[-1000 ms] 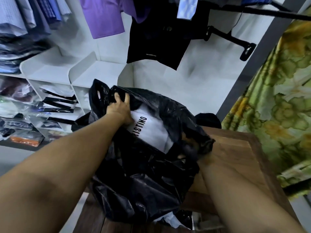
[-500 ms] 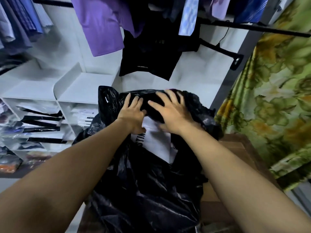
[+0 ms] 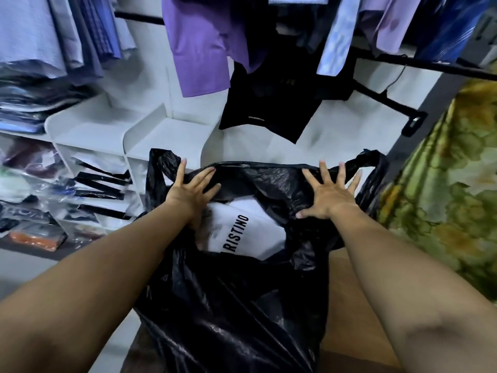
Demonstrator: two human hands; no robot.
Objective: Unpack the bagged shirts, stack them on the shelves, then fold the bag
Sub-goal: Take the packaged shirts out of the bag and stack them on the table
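Observation:
A large black plastic bag stands on a wooden table in front of me, its mouth spread wide. Inside lies a packaged white shirt with black lettering. My left hand presses on the bag's far rim at the left, fingers straight and spread. My right hand presses on the rim at the right, fingers fanned out flat. Neither hand holds the shirt.
White shelves at the left hold packaged shirts; stacked folded shirts sit further left. Purple, black and blue garments hang from a black rail overhead. A green floral curtain hangs at the right.
Both hands have moved apart along the bag's rim, widening its mouth. The right hand came up from the bag's side a second ago. More of the white shirt shows.

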